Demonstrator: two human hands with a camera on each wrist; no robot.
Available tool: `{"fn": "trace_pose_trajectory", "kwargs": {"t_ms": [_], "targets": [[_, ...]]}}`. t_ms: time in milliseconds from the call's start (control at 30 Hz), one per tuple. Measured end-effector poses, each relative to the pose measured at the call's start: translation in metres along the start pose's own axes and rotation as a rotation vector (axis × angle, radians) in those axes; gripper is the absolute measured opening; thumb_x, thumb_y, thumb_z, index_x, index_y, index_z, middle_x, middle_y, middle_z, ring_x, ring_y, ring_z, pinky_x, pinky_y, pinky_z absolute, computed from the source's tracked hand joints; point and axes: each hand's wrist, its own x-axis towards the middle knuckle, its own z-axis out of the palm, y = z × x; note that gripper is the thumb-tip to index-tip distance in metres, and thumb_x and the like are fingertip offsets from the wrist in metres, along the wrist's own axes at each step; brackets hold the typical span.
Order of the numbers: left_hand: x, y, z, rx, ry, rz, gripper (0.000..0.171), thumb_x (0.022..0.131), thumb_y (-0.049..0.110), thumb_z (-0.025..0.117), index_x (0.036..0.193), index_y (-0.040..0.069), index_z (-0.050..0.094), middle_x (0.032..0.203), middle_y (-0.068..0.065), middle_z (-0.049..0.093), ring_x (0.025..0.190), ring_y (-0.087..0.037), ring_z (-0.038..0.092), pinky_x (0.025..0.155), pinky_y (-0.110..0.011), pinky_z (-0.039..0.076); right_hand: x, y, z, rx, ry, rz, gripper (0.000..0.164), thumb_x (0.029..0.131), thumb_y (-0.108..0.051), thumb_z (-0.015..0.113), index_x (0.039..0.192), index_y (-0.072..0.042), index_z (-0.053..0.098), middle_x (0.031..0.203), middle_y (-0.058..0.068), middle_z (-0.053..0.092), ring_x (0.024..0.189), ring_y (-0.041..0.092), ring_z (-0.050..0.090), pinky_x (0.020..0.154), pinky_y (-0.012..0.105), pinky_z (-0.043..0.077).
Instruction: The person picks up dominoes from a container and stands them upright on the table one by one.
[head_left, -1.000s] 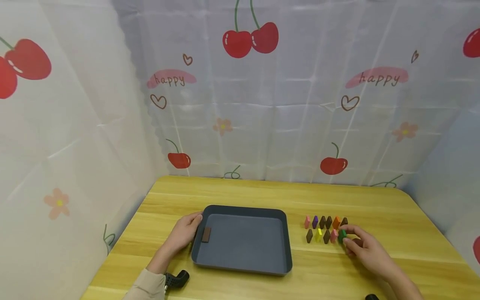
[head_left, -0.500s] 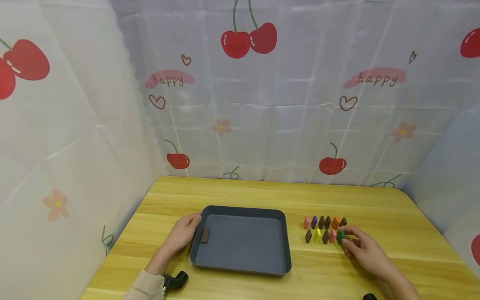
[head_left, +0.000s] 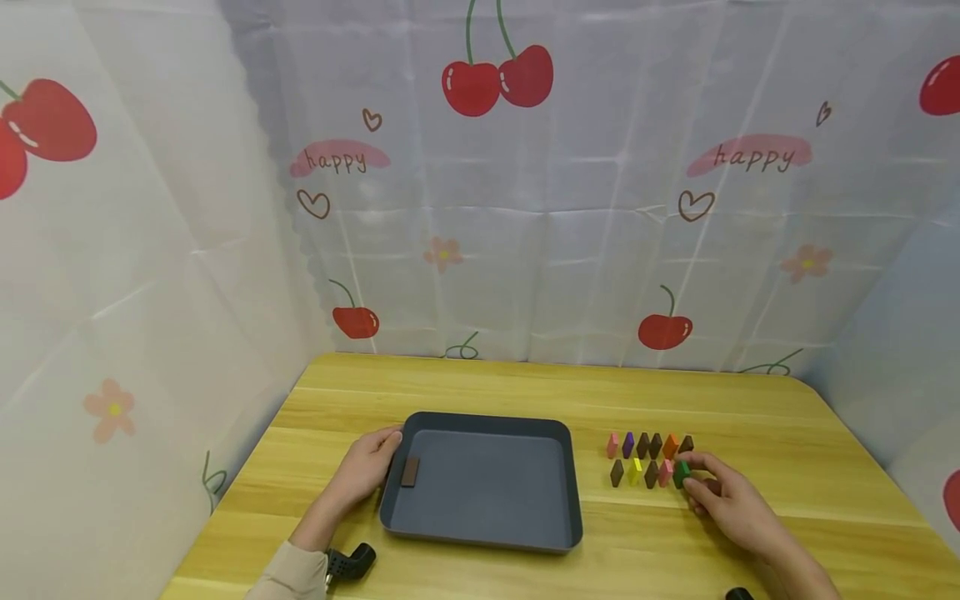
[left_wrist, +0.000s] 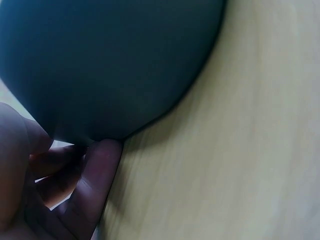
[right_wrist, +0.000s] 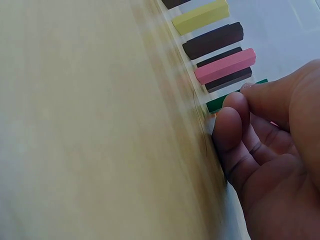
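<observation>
My left hand [head_left: 366, 463] grips the left rim of a dark grey rectangular tray [head_left: 495, 496], thumb over the edge. In the left wrist view, its fingertips [left_wrist: 104, 157] meet the tray's outer wall. One flat brown block [head_left: 410, 472] lies inside the tray along the left side. To the right of the tray, my right hand [head_left: 735, 507] pinches a small green block [head_left: 681, 475] between thumb and fingers. This block stands at the right end of the nearer row; the right wrist view shows the fingers covering part of the green block [right_wrist: 215, 104].
Two rows of small upright blocks stand on the wooden table [head_left: 637, 537], including a yellow block [head_left: 635, 471], a purple block [head_left: 627, 445], an orange block [head_left: 670, 447] and a pink block [head_left: 665, 472]. A cherry-patterned curtain [head_left: 555, 275] borders the table's back.
The picture has shifted very slightly. Both hands keep their places, the left on the tray and the right on the green block.
</observation>
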Motion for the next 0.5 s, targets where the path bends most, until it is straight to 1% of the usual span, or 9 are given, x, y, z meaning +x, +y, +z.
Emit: {"fn": "trace_pose_trajectory", "kwargs": {"t_ms": [167, 267, 500], "targets": [[0.0007, -0.0005, 0.0001, 0.01, 0.004, 0.012, 0.043, 0.112, 0.029, 0.046, 0.145, 0.005, 0.059, 0.146, -0.016, 0.061, 0.141, -0.037, 0.052, 0.118, -0.054, 0.043, -0.0003, 0.0003, -0.0002, -0.02, 0.003, -0.009, 0.039, 0.104, -0.002, 0.056, 0.142, -0.002, 0.05, 0.133, 0.025, 0.052, 0.069, 0.012, 0.059, 0.058, 0.027, 0.05], [0.0004, -0.001, 0.0002, 0.003, -0.001, 0.013, 0.044, 0.112, 0.029, 0.046, 0.146, 0.005, 0.059, 0.146, -0.016, 0.06, 0.142, -0.038, 0.051, 0.118, -0.055, 0.043, -0.0004, 0.0015, -0.0003, -0.023, -0.001, -0.002, 0.04, 0.104, -0.002, 0.057, 0.143, -0.002, 0.049, 0.138, 0.027, 0.05, 0.071, 0.011, 0.06, 0.06, 0.027, 0.052], [0.0, -0.0013, 0.0004, 0.004, -0.006, 0.01, 0.045, 0.112, 0.029, 0.045, 0.148, 0.004, 0.056, 0.149, -0.017, 0.058, 0.144, -0.039, 0.049, 0.119, -0.055, 0.041, -0.0002, 0.0025, -0.0006, 0.011, 0.003, 0.022, 0.042, 0.104, -0.003, 0.057, 0.145, -0.002, 0.048, 0.14, 0.025, 0.051, 0.073, 0.012, 0.062, 0.061, 0.028, 0.056]]}}
